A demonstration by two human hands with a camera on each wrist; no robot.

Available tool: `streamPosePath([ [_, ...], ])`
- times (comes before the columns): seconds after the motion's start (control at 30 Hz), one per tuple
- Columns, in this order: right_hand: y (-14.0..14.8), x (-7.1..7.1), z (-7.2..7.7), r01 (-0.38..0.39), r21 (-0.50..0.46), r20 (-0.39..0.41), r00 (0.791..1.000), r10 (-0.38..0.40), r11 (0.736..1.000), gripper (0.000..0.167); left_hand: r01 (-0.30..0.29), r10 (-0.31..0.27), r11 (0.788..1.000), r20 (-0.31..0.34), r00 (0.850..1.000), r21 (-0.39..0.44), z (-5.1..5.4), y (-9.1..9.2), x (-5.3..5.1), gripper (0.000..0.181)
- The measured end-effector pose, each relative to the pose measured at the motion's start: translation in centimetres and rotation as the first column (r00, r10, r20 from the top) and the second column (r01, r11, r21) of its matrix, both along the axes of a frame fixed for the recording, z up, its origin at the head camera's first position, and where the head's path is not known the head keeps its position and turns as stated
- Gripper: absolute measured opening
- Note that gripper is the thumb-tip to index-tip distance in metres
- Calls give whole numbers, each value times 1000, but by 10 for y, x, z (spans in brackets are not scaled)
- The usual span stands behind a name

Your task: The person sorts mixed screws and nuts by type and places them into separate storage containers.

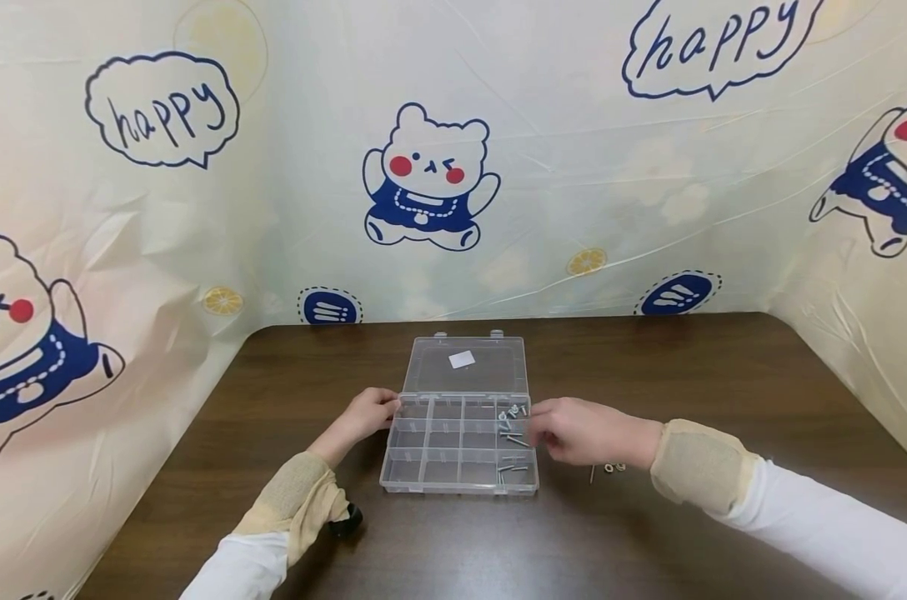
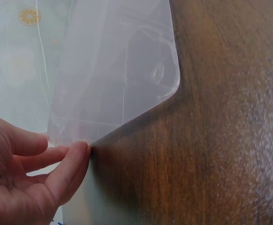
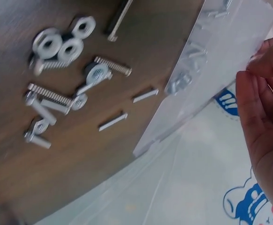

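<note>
A clear plastic compartment box (image 1: 442, 487) stands on the table, its lid (image 1: 491, 379) laid back. Thumb and fingers of my left hand (image 1: 367, 412) (image 2: 28, 173) pinch the box at its back left corner. My right hand (image 1: 577, 429) (image 3: 267, 98) is at the right wall, thumb and fingertips brought together by the rim. Whether they pinch the rim or a small part is hidden. Screws (image 1: 515, 440) and other small metal parts lie in the right column of compartments; the other columns show no parts. Loose screws (image 3: 113, 121) and washers (image 3: 48, 43) lie right of the box.
The brown table (image 1: 648, 367) is backed by a printed curtain (image 1: 558, 167) with bear drawings. A small white label (image 1: 462, 359) is on the lid. Near my left wrist is a black object (image 1: 347, 522).
</note>
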State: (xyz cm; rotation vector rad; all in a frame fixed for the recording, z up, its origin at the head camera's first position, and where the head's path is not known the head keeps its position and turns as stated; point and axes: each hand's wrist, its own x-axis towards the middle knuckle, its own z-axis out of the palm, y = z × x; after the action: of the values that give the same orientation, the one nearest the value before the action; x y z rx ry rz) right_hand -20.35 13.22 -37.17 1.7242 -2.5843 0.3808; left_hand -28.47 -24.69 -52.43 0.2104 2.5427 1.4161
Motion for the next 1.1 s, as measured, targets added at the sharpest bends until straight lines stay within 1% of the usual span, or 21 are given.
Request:
streamPosePath([
  [0.07,4,-3,1,27,30,-11,1000,-26,999,18,-30,31,999,42,999,-19,-15,-4,-9,32],
  [0.1,7,-4,1,39,44,-18,999,-38,998,18,-28,28,1000,41,999,-2,-33,-12,-20,33],
  [0.2,14,-9,2,74,71,-18,997,-72,995,17,21,-21,996,-2,1000,91,-99,-44,-59,42],
  [0.23,17,-11,2,86,76,-13,996,-85,993,17,20,-20,994,3,1000,111,-110,-49,-65,44],
  [0.27,19,-13,1,100,80,-5,995,-100,992,17,15,-17,993,17,1000,121,-114,-51,-68,44],
  [0.3,22,-15,1,115,82,7,993,-116,990,17,15,-16,993,14,1000,117,-112,-50,-67,44],
  [0.33,24,-17,1,129,83,18,991,-131,988,17,11,-13,994,16,1000,106,-101,-45,-61,43],
  [0.37,27,-19,0,144,83,29,989,-147,986,17,12,-13,996,12,1000,89,-85,-38,-51,40],
  [0.4,29,-21,0,158,80,41,986,-161,984,17,-1,0,998,15,1000,61,-52,-24,-29,36],
  [0.5,36,-28,-2,190,67,74,978,-194,980,15,-36,36,999,36,999,-12,33,14,22,31],
  [0.57,41,-32,-4,209,58,102,971,-214,976,14,-62,63,997,43,997,-38,79,35,50,29],
  [0.6,43,-34,-5,221,56,118,967,-226,974,13,-80,83,996,60,995,-48,99,44,62,29],
  [0.7,49,-38,-7,264,76,172,946,-273,962,13,-96,99,995,71,993,-40,108,49,65,29],
  [0.73,51,-38,-8,283,89,192,936,-295,955,13,-86,88,996,61,994,-36,102,45,61,28],
  [0.8,54,-38,-9,311,117,217,919,-330,943,13,-46,46,999,27,999,-10,76,32,46,29],
  [0.9,57,-37,-11,339,153,229,901,-367,928,16,-41,41,999,27,999,-4,40,16,24,29],
  [0.97,58,-36,-13,353,169,230,894,-385,920,17,-40,40,999,19,999,-1,34,15,22,28],
  [1.0,58,-35,-14,361,178,235,888,-396,915,17,-49,49,999,26,998,-6,43,19,28,28],
  [1.03,58,-34,-14,372,187,237,881,-409,909,18,-26,26,999,3,1000,21,38,16,26,28],
  [1.07,58,-34,-15,381,196,239,875,-421,904,19,-25,25,999,2,1000,22,44,19,29,28],
  [1.1,58,-33,-16,392,206,242,867,-435,897,19,-38,37,999,14,999,24,53,23,34,28],
])
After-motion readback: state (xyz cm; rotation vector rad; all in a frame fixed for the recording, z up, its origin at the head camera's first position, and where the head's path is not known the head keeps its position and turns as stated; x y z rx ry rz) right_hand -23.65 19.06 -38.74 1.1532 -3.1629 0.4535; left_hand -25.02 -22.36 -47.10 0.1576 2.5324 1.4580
